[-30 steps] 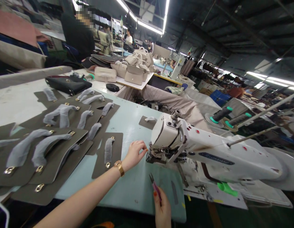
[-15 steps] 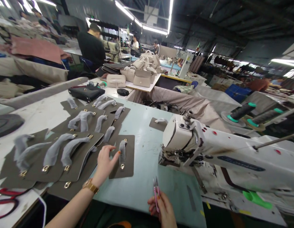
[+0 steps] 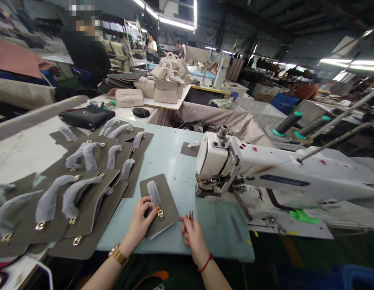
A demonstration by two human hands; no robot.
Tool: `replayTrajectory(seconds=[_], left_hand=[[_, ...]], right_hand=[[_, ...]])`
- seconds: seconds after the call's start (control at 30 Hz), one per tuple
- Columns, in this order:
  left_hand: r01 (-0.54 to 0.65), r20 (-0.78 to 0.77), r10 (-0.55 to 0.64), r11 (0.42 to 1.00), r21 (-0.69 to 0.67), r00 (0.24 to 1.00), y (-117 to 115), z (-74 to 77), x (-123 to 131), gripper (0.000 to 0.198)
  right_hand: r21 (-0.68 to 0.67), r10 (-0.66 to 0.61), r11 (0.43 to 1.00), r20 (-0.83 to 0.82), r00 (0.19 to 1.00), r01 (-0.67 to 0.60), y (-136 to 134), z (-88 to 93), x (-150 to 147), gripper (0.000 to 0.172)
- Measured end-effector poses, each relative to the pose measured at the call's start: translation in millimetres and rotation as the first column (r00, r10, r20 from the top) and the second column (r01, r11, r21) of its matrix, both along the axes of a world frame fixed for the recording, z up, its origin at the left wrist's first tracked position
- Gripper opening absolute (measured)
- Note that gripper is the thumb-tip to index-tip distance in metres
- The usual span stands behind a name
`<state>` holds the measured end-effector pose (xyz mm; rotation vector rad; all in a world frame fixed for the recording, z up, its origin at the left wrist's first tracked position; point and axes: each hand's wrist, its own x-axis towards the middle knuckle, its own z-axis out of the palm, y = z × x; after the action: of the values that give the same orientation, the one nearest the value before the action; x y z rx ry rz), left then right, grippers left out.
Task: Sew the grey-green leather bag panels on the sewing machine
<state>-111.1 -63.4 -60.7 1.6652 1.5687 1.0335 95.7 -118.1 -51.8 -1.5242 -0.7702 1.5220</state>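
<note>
My left hand point(image 3: 142, 219) is closed on a grey-brown bag panel point(image 3: 168, 197), fingers and thumb around the lower end of its plastic-wrapped handle point(image 3: 153, 193), beside a gold metal fitting point(image 3: 160, 214). The panel lies tilted on the pale blue-green mat, its near edge slightly lifted. My right hand point(image 3: 194, 237) is closed around thread snips point(image 3: 191, 216), whose blade tips stick up past the fingers. Its fingertips are at the panel's right corner; whether they touch it I cannot tell. More such panels point(image 3: 93, 219) with wrapped handles overlap to my left.
A white sewing machine point(image 3: 250, 161) stands on the right, with black thread cones point(image 3: 288, 124) behind it. One small panel point(image 3: 187, 150) lies by its head. A black bag point(image 3: 87, 117) sits at the back left, and beige bags point(image 3: 167, 90) are piled farther away. People work in the background.
My left hand has closed on the panel, which has turned askew and come nearer my right hand. My right hand has moved up to its corner with the snips. The view has shifted right.
</note>
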Motion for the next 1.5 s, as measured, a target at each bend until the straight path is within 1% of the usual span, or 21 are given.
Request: replayTrajectory(seconds=[0.1,0.17,0.23,0.27,0.3,0.33,0.37,0.43,0.47,0.53,0.6,0.63,0.7,0.73,0.8,0.9,0.97,1.03,1.23,1.33,1.5], left_hand=[[-0.022,0.078,0.025,0.999,-0.038,0.997,-19.9,0.3,9.4,0.028],[-0.123,0.152,0.136,0.988,-0.097,0.979,-37.6,-1.0,15.9,0.032],[-0.227,0.294,0.306,0.935,-0.273,0.906,-57.8,-0.5,21.7,0.044],[-0.227,0.390,0.391,0.887,-0.403,0.834,-67.7,1.3,24.5,0.050],[-0.164,0.491,0.460,0.831,-0.532,0.739,-76.5,4.3,27.5,0.054],[-0.045,0.584,0.511,0.775,-0.630,0.631,-83.5,8.6,31.1,0.053],[0.101,0.664,0.536,0.734,-0.672,0.521,-88.3,13.9,35.5,0.050],[0.355,0.788,0.511,0.707,-0.612,0.343,-90.4,26.0,47.4,0.041],[0.442,0.833,0.478,0.706,-0.553,0.278,-88.3,31.9,54.8,0.036],[0.525,0.881,0.439,0.716,-0.461,0.175,-80.9,41.9,71.6,0.032],[0.522,0.882,0.459,0.730,-0.441,0.105,-73.4,49.4,87.8,0.033],[0.504,0.878,0.470,0.739,-0.448,0.091,-70.3,52.6,94.4,0.032],[0.457,0.882,0.459,0.765,-0.454,0.109,-64.7,58.8,103.1,0.025],[0.445,0.892,0.430,0.777,-0.444,0.139,-61.3,62.2,104.8,0.022],[0.420,0.906,0.353,0.804,-0.421,0.234,-51.6,69.6,104.1,0.021],[0.358,0.873,0.275,0.831,-0.426,0.402,-28.9,79.9,99.1,0.021],[0.344,0.848,0.242,0.835,-0.429,0.471,-10.9,84.5,98.0,0.023],[0.372,0.847,0.201,0.831,-0.414,0.493,6.6,86.8,100.5,0.024],[0.418,0.859,0.170,0.817,-0.396,0.483,46.1,84.5,117.2,0.031],[0.425,0.854,0.172,0.809,-0.407,0.491,56.4,80.5,122.2,0.032],[0.411,0.842,0.185,0.807,-0.424,0.506,62.8,70.4,125.3,0.028]], right_hand=[[0.031,0.073,0.997,0.103,0.992,-0.077,-2.9,12.5,-5.7,0.054],[0.097,0.101,0.988,0.214,0.972,-0.124,-4.4,25.1,-6.3,0.047],[0.159,0.089,0.977,0.284,0.955,-0.138,-6.2,38.4,-4.0,0.042],[0.183,0.093,0.971,0.307,0.947,-0.154,-7.6,44.9,-2.2,0.040],[0.214,0.107,0.959,0.340,0.934,-0.188,-9.4,51.2,-0.2,0.038],[0.249,0.131,0.940,0.372,0.919,-0.234,-11.5,57.2,1.8,0.037],[0.280,0.159,0.917,0.396,0.905,-0.284,-13.8,62.7,3.6,0.036],[0.321,0.206,0.882,0.397,0.894,-0.346,-18.7,72.5,5.9,0.034],[0.331,0.219,0.876,0.373,0.902,-0.350,-21.0,76.6,6.5,0.033],[0.345,0.215,0.886,0.289,0.933,-0.311,-24.9,83.0,7.1,0.032],[0.349,0.177,0.906,0.204,0.963,-0.241,-27.5,87.2,7.8,0.032],[0.348,0.153,0.914,0.177,0.972,-0.208,-28.2,88.7,8.3,0.032],[0.336,0.101,0.929,0.165,0.981,-0.152,-28.3,90.5,9.7,0.033],[0.328,0.079,0.935,0.173,0.982,-0.133,-27.5,91.1,10.5,0.034],[0.307,0.054,0.945,0.195,0.979,-0.113,-23.7,91.8,12.3,0.037],[0.285,0.051,0.951,0.242,0.969,-0.122,-11.7,91.0,16.4,0.040],[0.297,0.044,0.946,0.277,0.960,-0.129,-0.2,88.1,20.3,0.041],[0.320,0.013,0.940,0.305,0.952,-0.116,12.2,83.1,24.5,0.042],[0.372,-0.126,0.928,0.315,0.941,0.000,38.8,67.1,32.9,0.032],[0.345,-0.167,0.937,0.311,0.935,0.053,44.6,64.6,33.7,0.033],[0.308,-0.204,0.946,0.326,0.923,0.100,49.0,62.9,34.1,0.037]])
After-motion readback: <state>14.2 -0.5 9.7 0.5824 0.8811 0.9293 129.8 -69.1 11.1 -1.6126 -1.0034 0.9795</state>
